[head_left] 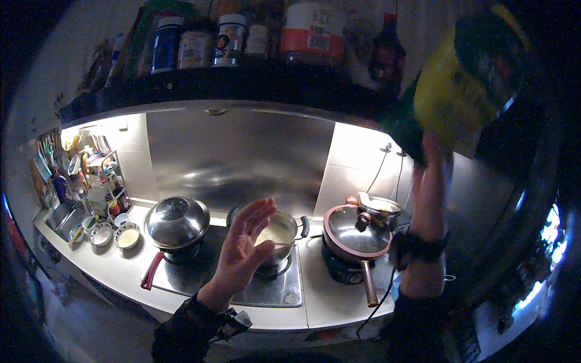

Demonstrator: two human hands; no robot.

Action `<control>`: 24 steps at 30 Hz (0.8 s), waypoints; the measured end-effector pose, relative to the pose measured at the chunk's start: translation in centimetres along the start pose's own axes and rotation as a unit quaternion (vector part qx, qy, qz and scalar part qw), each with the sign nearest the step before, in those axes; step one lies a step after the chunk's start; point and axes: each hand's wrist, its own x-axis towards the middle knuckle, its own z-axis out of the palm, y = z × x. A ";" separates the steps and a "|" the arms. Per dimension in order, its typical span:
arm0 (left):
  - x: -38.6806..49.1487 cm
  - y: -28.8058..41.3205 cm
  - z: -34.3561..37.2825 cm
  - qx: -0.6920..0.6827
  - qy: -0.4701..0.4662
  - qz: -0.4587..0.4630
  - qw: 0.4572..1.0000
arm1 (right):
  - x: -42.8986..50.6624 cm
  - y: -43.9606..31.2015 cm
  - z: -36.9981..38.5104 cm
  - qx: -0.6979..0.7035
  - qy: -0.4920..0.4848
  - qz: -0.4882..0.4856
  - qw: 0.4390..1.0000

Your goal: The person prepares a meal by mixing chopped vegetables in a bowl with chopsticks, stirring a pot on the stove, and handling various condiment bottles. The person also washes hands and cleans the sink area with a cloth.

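My left hand (pixel 245 249) is raised over the steel gas hob (pixel 204 277), with its fingers apart and nothing in it. Behind it on the hob stands a two-handled steel pot (pixel 282 227) with pale contents, partly hidden by the hand. My right arm reaches up at the right side. My right hand (pixel 433 145) is in shadow, at a large yellow and green thing (pixel 447 90), perhaps a package; the fingers are not clear, and I cannot tell whether they grip it.
A domed-lid wok (pixel 177 222) stands left on the hob. A pink lidded pan (pixel 356 231) sits on a separate cooker at the right, its handle towards me. Bowls (pixel 127 236) stand near the sink (pixel 66 220). Jars (pixel 229 41) line the top of the dark range hood (pixel 227 86).
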 end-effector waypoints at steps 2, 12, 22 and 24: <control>-1.4 -1.3 -1.1 -0.025 0.021 -0.030 0.999 | 6.3 -0.8 0.1 -0.010 -0.010 -0.069 0.998; -7.0 -4.2 -4.8 -0.027 0.091 -0.092 0.991 | 13.2 2.6 4.1 -0.286 -0.028 -0.031 0.957; -9.8 -5.3 -6.4 0.001 0.118 -0.150 0.982 | 14.3 4.1 4.2 -0.448 -0.096 -0.054 0.887; -10.3 -5.3 -6.7 0.001 0.116 -0.165 0.979 | 14.5 4.6 4.0 -0.439 -0.103 -0.071 0.890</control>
